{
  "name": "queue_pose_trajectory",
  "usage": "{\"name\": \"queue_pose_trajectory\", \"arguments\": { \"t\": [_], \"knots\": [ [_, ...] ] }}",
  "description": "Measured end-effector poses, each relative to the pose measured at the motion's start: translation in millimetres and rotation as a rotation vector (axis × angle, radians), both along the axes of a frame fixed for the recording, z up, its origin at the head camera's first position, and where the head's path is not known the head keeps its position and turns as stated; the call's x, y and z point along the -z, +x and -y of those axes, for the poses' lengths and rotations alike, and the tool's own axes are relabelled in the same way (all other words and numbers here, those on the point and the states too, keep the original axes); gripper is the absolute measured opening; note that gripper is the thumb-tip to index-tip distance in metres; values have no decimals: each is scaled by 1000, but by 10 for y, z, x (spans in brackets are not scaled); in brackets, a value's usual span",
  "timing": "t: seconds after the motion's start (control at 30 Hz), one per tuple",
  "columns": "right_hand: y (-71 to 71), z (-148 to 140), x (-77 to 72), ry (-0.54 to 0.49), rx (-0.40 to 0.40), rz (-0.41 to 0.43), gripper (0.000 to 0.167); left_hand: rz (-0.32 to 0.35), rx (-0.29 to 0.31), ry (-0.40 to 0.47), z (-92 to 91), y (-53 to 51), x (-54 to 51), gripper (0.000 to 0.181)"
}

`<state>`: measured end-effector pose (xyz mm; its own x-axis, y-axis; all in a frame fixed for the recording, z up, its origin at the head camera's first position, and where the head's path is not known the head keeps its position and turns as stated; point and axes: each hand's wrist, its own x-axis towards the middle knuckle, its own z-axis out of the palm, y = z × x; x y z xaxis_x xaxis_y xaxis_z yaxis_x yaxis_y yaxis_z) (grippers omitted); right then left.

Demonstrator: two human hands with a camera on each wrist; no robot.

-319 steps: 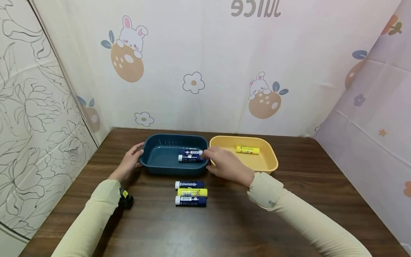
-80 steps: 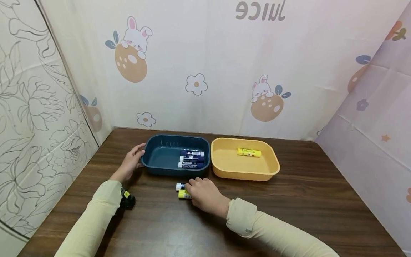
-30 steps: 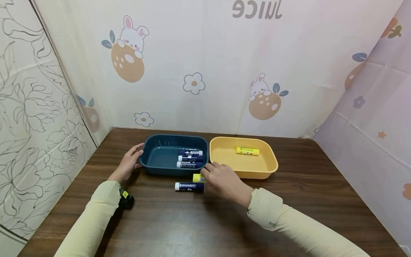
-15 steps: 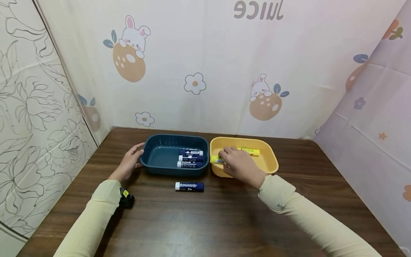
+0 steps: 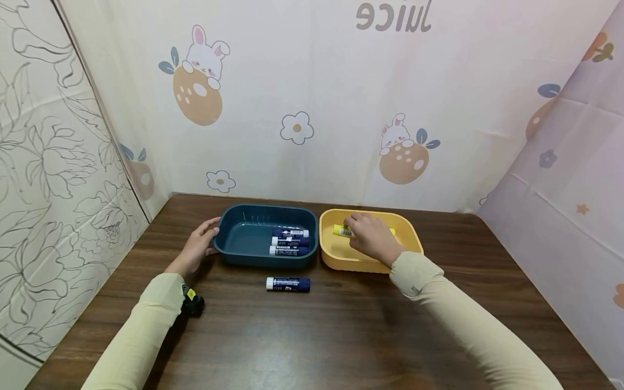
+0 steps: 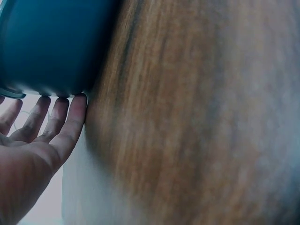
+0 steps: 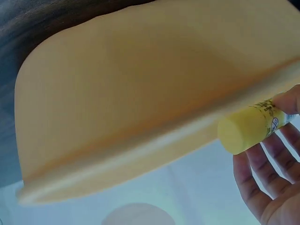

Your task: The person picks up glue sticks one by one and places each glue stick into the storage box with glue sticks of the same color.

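Observation:
My right hand (image 5: 372,237) pinches a yellow glue stick (image 5: 343,231) over the inside of the yellow tray (image 5: 361,265); the right wrist view shows thumb and fingers on its barrel (image 7: 251,126). Behind that hand, a second yellow glue stick (image 5: 392,231) lies in the tray, mostly hidden. My left hand (image 5: 196,246) touches the left end of the dark blue tray (image 5: 265,261), its fingers fairly straight and their tips against the wall (image 6: 56,51). Three navy glue sticks (image 5: 290,241) lie at that tray's right end. Another navy glue stick (image 5: 288,284) with a white cap lies on the table in front.
Both trays stand side by side near the back of the dark wooden table (image 5: 292,346). A patterned curtain (image 5: 341,162) hangs behind it. A small black device (image 5: 193,303) with a yellow mark is at the left wrist.
The right hand has carried the yellow glue stick from the table, beside the navy one, up and right into the yellow tray's area. The left hand has stayed at the blue tray.

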<state>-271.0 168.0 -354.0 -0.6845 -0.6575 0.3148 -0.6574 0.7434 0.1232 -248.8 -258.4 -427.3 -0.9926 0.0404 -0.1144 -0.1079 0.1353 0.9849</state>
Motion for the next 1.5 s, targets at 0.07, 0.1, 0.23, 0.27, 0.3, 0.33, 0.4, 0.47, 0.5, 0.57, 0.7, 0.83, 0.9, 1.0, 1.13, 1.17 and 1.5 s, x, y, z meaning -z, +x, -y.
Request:
{"name": "queue_pose_trajectory", "arguments": {
  "t": [0.07, 0.1, 0.23, 0.27, 0.3, 0.33, 0.4, 0.47, 0.5, 0.57, 0.7, 0.83, 0.9, 1.0, 1.13, 1.17, 1.5],
  "knots": [
    [-51, -7, 54, -7, 13, 17, 25, 1, 1, -8, 0, -1, 2, 52],
    [-76, -10, 82, -11, 20, 25, 24, 1, 3, -10, 0, 1, 1, 52],
    [-166, -10, 186, -5, 41, 51, 24, -6, 5, -18, -3, 12, -8, 53],
    [-186, -7, 207, 0, 46, 55, 24, -6, 4, -18, -4, 15, -11, 53],
    [-203, -1, 226, 6, 49, 59, 24, -5, 3, -18, -3, 15, -12, 53],
    [-218, 6, 242, 12, 49, 65, 24, -4, 2, -20, -4, 15, -12, 52],
    [-247, 22, 272, 24, 53, 77, 24, -1, 0, -19, -3, 13, -13, 52],
    [-277, 38, 303, 36, 58, 89, 23, 5, -1, -11, -5, 15, -20, 52],
    [-291, 47, 320, 46, 60, 97, 23, 11, 0, -7, -15, 29, -49, 52],
    [-316, 63, 358, 66, 68, 105, 21, 23, 0, 5, -38, 66, -115, 51],
    [-336, 92, 427, 94, 60, 73, 16, 30, -3, -7, -34, 60, -107, 51],
    [-339, 116, 453, 109, 56, 58, 13, 15, -6, -22, 5, 1, 2, 52],
    [-346, 120, 460, 113, 61, 67, 12, 15, -9, -19, 7, -4, 5, 52],
    [-363, 117, 479, 101, 67, 77, 13, 16, -11, -18, 3, -10, 2, 52],
    [-379, 99, 488, 71, 80, 97, 17, 18, -13, -17, -9, -12, -16, 52],
    [-383, 95, 489, 67, 84, 102, 18, 17, -13, -18, -10, -12, -19, 52],
    [-358, 66, 407, 5, 92, 169, 28, 25, -12, -11, -4, -11, -10, 52]
  ]
}}
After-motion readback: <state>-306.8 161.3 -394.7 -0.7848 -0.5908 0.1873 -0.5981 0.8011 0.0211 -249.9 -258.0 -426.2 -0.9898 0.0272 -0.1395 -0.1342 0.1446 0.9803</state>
